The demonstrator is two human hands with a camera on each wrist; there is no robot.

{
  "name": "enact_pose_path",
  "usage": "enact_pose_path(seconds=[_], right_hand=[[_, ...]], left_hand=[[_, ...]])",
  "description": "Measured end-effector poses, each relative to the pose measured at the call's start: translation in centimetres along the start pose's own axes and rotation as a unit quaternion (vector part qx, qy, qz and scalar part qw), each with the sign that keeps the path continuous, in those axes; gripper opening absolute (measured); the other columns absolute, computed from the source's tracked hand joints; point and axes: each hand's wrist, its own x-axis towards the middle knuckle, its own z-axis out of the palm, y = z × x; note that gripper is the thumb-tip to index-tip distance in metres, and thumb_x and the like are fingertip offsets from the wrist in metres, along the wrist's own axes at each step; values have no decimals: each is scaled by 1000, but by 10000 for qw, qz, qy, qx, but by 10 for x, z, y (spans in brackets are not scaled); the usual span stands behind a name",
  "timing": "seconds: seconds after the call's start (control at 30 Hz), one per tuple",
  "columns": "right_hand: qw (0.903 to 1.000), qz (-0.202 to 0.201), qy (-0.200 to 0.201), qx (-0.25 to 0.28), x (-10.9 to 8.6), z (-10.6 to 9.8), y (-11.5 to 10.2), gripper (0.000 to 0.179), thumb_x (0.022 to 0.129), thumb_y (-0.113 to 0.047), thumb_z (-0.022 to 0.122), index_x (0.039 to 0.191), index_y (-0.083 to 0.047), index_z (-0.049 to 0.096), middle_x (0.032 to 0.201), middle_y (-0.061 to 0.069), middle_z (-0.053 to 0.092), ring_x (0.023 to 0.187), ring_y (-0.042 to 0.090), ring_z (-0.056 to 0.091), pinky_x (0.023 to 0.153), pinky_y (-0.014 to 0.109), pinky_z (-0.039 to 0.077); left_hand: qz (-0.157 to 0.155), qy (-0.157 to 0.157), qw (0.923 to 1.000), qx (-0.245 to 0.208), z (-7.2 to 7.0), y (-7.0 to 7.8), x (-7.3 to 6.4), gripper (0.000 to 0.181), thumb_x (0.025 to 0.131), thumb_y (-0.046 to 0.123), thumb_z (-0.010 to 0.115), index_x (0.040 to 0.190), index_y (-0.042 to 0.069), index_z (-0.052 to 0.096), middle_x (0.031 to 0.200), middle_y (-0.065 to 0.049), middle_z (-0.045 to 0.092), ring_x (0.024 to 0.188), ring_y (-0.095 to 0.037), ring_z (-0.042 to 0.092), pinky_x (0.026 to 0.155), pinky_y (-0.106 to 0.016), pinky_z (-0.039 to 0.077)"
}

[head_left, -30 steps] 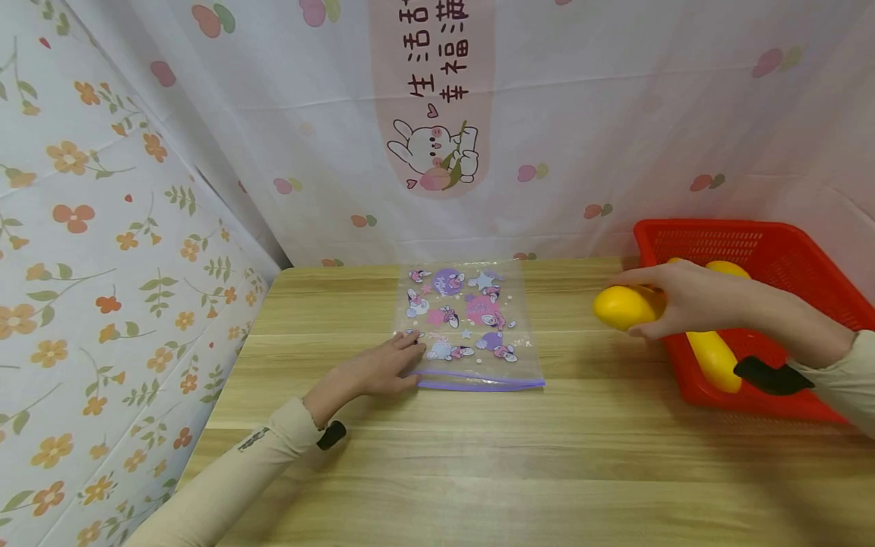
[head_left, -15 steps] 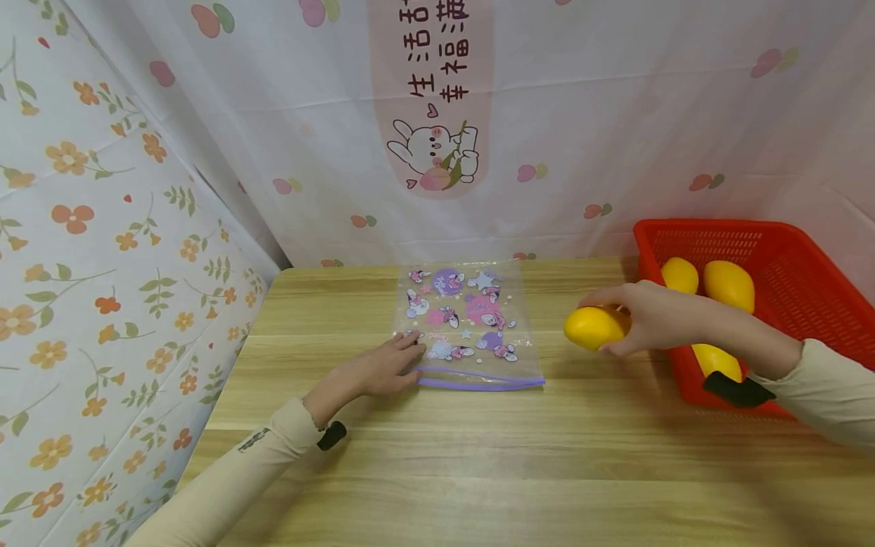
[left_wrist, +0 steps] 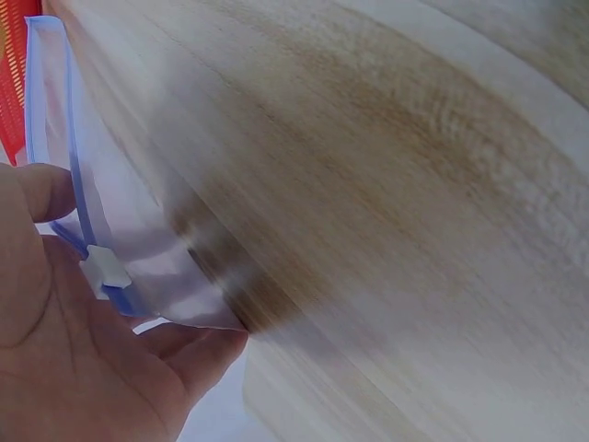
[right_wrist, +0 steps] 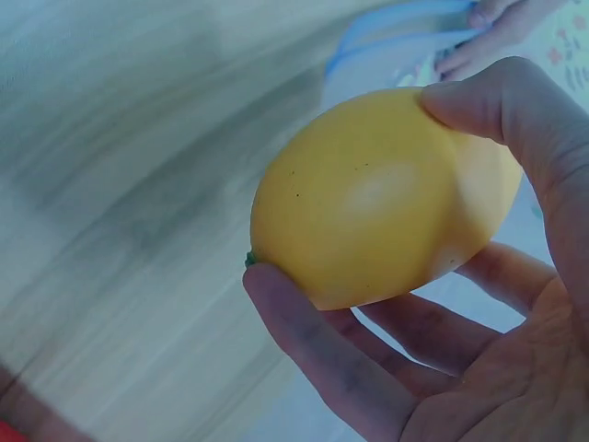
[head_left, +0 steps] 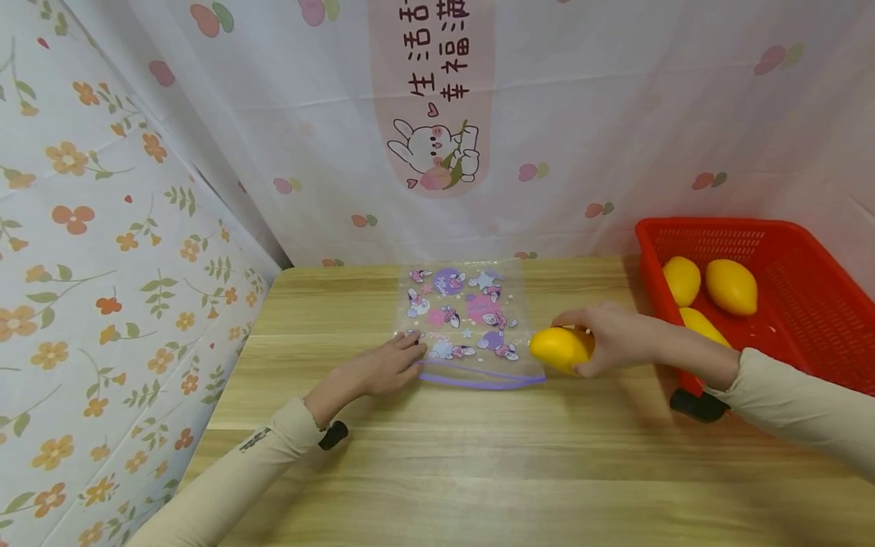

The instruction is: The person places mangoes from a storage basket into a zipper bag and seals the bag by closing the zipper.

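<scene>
My right hand [head_left: 622,338] holds a yellow mango [head_left: 559,349] over the table, just right of a clear zip bag [head_left: 516,351] printed with pink and purple cartoons. In the right wrist view, thumb and fingers grip the mango [right_wrist: 368,203] from both sides, and its small green stem end shows. My left hand [head_left: 376,371] rests at the bag's left edge, fingers extended over it. The left wrist view shows the thumb at the purple zip strip, beside a white slider [left_wrist: 106,269]. The bag lies flat, its zip edge toward me, slightly parted.
A red plastic basket [head_left: 807,258] stands on the right of the wooden table [head_left: 437,471]. Inside it are more mangoes, one [head_left: 731,287] of them near the back; my right forearm crosses its front left rim. A printed curtain [head_left: 581,114] hangs behind the table.
My right hand has carried the mango leftward from the basket's rim to the bag's right side. The left hand has stayed in place on the bag.
</scene>
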Motion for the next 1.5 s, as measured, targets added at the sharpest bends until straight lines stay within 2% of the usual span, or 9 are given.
enact_pose_path(seconds=[0.23,0.47,0.7,0.93,1.2,1.3,1.5], right_hand=[[9997,37,-38,243,0,9,-2,56,75,-20,88,123,-2,66,100,-4,66,81,14,56,73,31,52],[9968,371,-188,681,0,17,-6,62,78,-28,87,129,-3,64,106,1,67,87,18,59,77,33,54],[9830,617,-565,1637,1,27,-12,62,83,-26,85,135,-4,61,108,5,65,90,25,59,69,30,58],[9740,784,-716,2001,1,35,-17,61,82,-25,85,135,-6,60,110,8,63,91,27,59,62,32,60],[9622,850,-809,2458,-2,40,-21,61,84,-23,84,137,-6,58,110,9,63,91,29,59,65,38,61],[9554,853,-886,2687,-3,44,-22,61,85,-22,83,138,-6,57,109,10,63,91,30,60,65,43,61],[9442,795,-1031,3026,-2,54,-27,62,86,-21,82,140,-4,57,108,10,64,88,30,63,62,49,61]], left_hand=[[-46,64,9999,-71,-1,2,2,51,111,25,34,151,-7,40,161,-29,21,146,-48,18,119,-51,17],[-89,62,9999,-105,0,4,4,51,112,25,32,152,-5,40,161,-28,22,147,-45,20,119,-51,17],[-199,113,9996,-160,0,4,5,51,112,26,30,154,-4,38,161,-27,23,146,-45,21,119,-50,18],[-156,157,9997,-117,0,6,5,51,112,24,31,152,-8,37,159,-28,26,147,-41,22,119,-49,18],[-198,125,9997,-54,3,6,6,52,112,23,31,152,-9,36,159,-28,26,145,-46,24,119,-50,21],[-142,151,9998,19,4,5,7,50,110,21,35,150,-10,38,158,-30,27,144,-47,26,118,-51,22],[162,303,9992,211,2,4,11,45,105,17,48,139,-12,47,152,-36,34,136,-55,34,114,-57,29]])
